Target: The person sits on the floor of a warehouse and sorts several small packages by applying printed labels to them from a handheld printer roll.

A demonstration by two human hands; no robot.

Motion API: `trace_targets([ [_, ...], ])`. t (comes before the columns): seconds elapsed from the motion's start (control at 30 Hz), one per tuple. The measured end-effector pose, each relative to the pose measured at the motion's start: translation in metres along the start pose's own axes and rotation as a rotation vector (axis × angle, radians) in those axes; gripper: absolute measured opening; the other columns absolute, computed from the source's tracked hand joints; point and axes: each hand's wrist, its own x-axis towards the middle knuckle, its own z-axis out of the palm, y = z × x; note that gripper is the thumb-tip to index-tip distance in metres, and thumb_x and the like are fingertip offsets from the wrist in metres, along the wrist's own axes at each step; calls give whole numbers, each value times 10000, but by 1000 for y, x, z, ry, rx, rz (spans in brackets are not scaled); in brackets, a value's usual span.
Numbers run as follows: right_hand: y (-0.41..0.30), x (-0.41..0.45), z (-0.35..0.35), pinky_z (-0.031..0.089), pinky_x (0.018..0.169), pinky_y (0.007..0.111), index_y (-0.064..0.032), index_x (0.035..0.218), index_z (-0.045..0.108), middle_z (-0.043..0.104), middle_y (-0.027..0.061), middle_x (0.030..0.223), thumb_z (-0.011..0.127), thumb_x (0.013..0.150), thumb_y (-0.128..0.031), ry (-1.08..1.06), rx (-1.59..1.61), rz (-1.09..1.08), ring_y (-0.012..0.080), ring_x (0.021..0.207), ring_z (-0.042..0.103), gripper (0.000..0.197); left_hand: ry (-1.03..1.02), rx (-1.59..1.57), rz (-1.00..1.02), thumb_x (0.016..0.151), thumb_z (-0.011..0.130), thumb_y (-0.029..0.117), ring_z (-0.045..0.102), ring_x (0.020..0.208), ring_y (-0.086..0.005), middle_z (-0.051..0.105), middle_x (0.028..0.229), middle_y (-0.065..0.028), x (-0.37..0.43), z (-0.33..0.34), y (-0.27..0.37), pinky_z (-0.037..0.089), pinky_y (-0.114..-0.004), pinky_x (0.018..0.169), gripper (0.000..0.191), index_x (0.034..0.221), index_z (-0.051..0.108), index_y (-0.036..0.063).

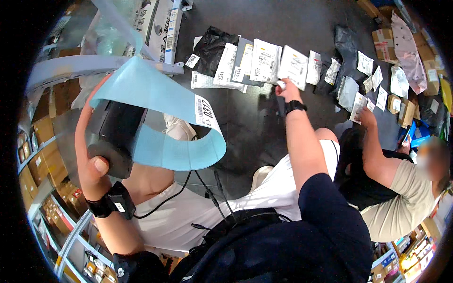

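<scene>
My left hand (86,164) is wrapped around a black portable label printer (122,123), thumb on its near end. A long, curling strip of light-blue label backing (166,106) hangs beside the printer; one white printed label (205,110) shows on it. My right hand (291,92) reaches to the lower edge of a white parcel bag (294,65) on the floor. Pinched at its fingertips is a small white label (281,85), by the bag's lower left corner; whether it is stuck down, I cannot tell. Left of that bag lies another labelled white bag (266,61).
More parcels lie in a row, including a grey bag (243,60) and a black bag (214,49). At right a co-worker (393,187) reaches to a small white parcel (358,106). Shelving (76,233) with boxes stands at left; cables (212,198) hang before me.
</scene>
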Motion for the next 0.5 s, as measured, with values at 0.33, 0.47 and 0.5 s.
trace_targets([
  [0.33, -136, -77, 18, 480, 696, 321, -119, 950, 613, 612, 8, 885, 718, 823, -294, -275, 181, 251, 153, 745, 562, 240, -68, 19, 73, 571, 762, 634, 462, 1244, -269, 446, 1355, -183, 0, 8, 18, 339, -393, 1049, 1164, 1399, 321, -55],
  [0.47, -156, -58, -13, 447, 648, 307, -51, 825, 582, 588, 45, 743, 783, 705, -235, -268, -573, -299, 154, 699, 548, 298, -47, 55, 105, 529, 747, 669, 511, 1188, -245, 497, 1302, -171, 1, 9, 18, 372, -349, 1004, 1171, 1375, 380, -53],
  [0.5, -147, -43, -24, 449, 658, 324, -55, 831, 576, 596, 62, 751, 782, 700, -219, -320, -595, -370, 183, 710, 560, 295, -52, 51, 107, 529, 747, 669, 511, 1188, -245, 497, 1302, -171, 3, 11, 17, 372, -349, 1004, 1171, 1375, 380, -53],
])
